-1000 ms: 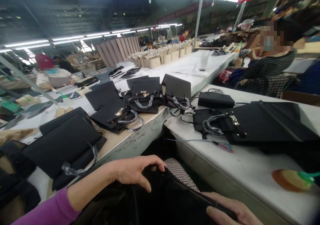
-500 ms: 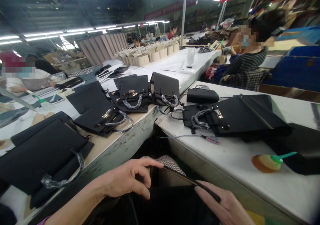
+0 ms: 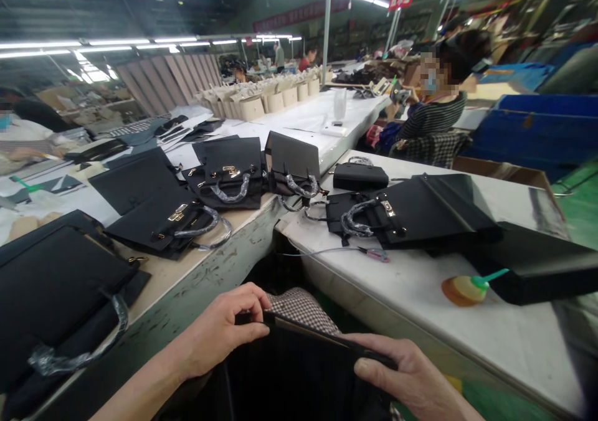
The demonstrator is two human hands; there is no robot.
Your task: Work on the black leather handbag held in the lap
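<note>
My left hand pinches the near-left corner of the black bag in my lap, fingers clenched on its rim; my right hand clamps the right end, thumb on top. I judge an even pull at both ends keeps the mouth taut. Its long axis runs left to right, opening upward, below the bench edge.
</note>
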